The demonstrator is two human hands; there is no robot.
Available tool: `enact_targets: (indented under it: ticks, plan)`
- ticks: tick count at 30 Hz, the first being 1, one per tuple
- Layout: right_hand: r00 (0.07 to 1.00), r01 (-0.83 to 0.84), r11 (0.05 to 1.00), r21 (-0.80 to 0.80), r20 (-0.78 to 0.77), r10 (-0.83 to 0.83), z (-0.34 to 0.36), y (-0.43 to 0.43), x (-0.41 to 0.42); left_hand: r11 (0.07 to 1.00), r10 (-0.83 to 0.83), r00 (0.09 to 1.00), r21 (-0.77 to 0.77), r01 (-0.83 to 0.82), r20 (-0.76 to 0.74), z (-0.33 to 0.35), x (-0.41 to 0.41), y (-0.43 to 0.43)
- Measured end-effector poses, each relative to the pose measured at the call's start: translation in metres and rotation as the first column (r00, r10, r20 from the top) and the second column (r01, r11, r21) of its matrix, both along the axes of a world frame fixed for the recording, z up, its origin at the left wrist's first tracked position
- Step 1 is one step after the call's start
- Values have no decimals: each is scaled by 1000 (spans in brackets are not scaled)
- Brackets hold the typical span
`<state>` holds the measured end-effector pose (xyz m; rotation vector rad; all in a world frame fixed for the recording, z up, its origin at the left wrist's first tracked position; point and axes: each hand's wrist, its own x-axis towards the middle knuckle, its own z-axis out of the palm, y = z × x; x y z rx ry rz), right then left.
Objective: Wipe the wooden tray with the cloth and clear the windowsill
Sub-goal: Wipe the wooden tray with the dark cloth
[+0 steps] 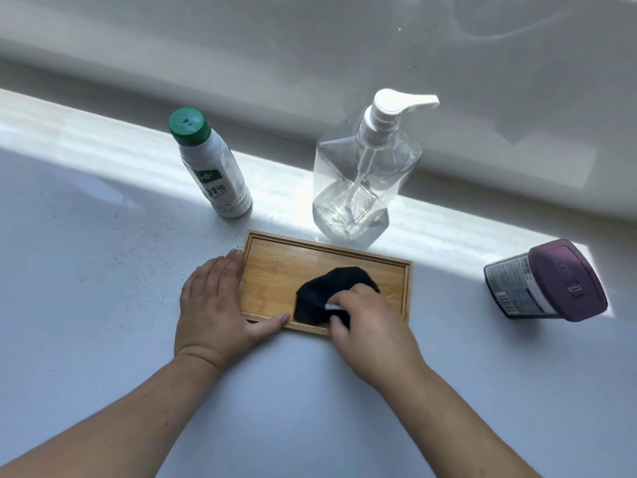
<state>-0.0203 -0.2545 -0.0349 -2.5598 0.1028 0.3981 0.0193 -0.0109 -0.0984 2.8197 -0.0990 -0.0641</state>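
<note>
A shallow wooden tray (pixel 275 267) lies flat on the white windowsill (pixel 103 270), in the middle of the head view. A bunched black cloth (pixel 327 288) rests inside the tray's right half. My right hand (pixel 372 326) presses down on the cloth and grips it, covering its near right part. My left hand (pixel 213 305) clasps the tray's left end, fingers along the short rim and thumb on the near rim.
Behind the tray stand a white bottle with a green cap (pixel 210 163) and a clear pump dispenser (pixel 362 174). A dark jar with a purple lid (pixel 548 281) sits to the right. The window frame (pixel 310 81) runs along the back.
</note>
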Motion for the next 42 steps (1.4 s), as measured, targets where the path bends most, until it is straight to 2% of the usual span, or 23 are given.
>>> enact_targets:
  ticks: [3,5,8,13,19,22,25,27,32,36,37,40,42]
  plan:
    - [975,223,975,-13,-19,-224,1,-33,9,1000,-8,1000,-3,8,6,0,-1,2]
    - [955,294,955,-27,-16,-295,-1,-22,21,1000,-11,1000,-4,11,10,0,-1,2]
    - [979,202,979,-23,33,-201,-3,30,40,1000,-8,1000,-11,8,6,3,-1,1]
    - [994,-69,998,6,87,68,-2,110,70,997,4,1000,-73,-5,-15,5,-1,1]
    - [941,-337,941,-22,-26,337,3,98,61,994,11,1000,-109,-11,-6,10,-1,-1]
    - [960,-275,961,16,-44,276,3,99,65,993,5,1000,-115,-8,-25,10,-1,1]
    - [984,-159,987,-8,75,159,2,110,70,991,10,1000,-130,-14,-26,10,0,1]
    - [974,-200,980,-20,100,201,0,114,62,991,19,1000,-132,-21,-17,9,0,2]
    - [941,-339,941,-11,8,339,2,91,67,992,7,1000,-124,-5,16,8,-2,0]
    - [987,-110,991,-73,114,118,0,67,91,999,-1,1000,-54,1,-5,6,-1,0]
    - [981,-118,988,-103,143,132,-1,71,85,998,-3,1000,-59,3,-1,5,-1,0]
    - [921,-367,928,-70,112,373,-1,96,49,995,17,1000,-102,-16,6,6,-2,0]
    - [936,-336,941,-49,95,339,-2,87,55,995,21,1000,-95,-21,-5,6,-1,1]
